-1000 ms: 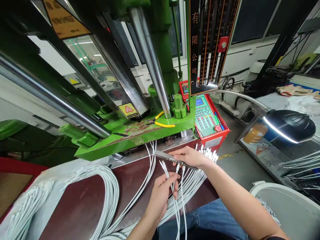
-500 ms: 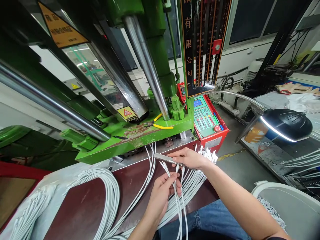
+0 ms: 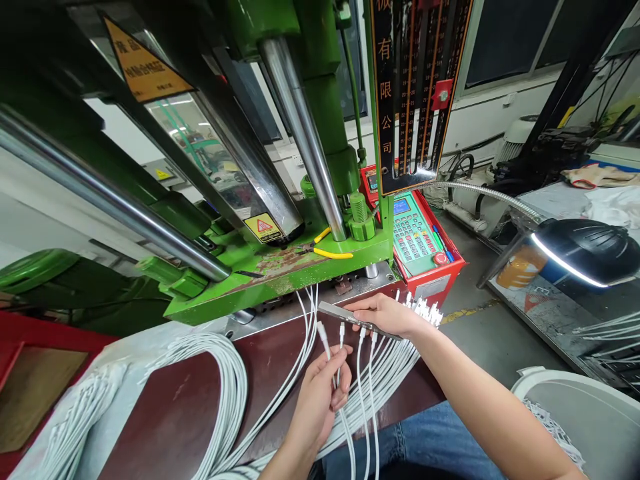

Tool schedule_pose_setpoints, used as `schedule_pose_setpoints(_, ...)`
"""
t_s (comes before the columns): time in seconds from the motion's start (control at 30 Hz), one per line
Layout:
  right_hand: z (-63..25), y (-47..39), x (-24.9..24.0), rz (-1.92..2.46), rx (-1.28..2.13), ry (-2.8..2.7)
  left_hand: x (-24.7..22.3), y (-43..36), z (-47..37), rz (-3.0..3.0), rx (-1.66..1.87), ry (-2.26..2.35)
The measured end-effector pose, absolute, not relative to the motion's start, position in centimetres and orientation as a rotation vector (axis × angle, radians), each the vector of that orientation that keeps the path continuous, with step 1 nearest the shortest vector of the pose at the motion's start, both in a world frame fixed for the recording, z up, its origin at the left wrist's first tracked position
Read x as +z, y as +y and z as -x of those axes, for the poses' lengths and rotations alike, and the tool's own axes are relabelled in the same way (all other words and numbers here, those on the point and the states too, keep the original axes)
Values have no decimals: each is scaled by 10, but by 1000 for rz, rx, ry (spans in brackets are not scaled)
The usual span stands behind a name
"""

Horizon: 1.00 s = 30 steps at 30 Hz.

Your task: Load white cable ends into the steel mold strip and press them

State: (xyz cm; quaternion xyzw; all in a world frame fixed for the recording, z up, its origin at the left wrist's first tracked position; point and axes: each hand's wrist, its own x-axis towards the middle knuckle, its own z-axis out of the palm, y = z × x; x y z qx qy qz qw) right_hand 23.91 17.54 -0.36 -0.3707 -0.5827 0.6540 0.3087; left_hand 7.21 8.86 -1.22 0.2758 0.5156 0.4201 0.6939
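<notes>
My left hand (image 3: 323,387) is closed on white cables, whose connector ends (image 3: 323,331) stick up above my fingers. My right hand (image 3: 383,315) grips a flat metal bar-shaped mold piece (image 3: 343,315) just above and to the right of it. Two white cables (image 3: 367,380) hang down from the underside of the metal piece. Behind my right hand lies a bundle of white cables (image 3: 385,387) with many white connectors (image 3: 425,310) at its end.
A green press (image 3: 280,270) stands ahead, with yellow-handled pliers (image 3: 333,254) on its ledge. Coiled white cables (image 3: 233,380) lie on the brown board (image 3: 160,413). At right are a red control box (image 3: 440,270), a black lamp (image 3: 585,250) and a white bin (image 3: 575,393).
My left hand has moved slightly down and left, away from the metal piece, with cable ends in it. Two cables now hang from the metal piece. The whole view has shifted slightly.
</notes>
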Motion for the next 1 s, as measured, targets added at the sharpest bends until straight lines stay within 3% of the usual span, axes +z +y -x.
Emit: schedule_pose_setpoints(1.0, -242, 180, -13, 974, 1531, -1818, -11, 96, -70, -673, 882, 1170)
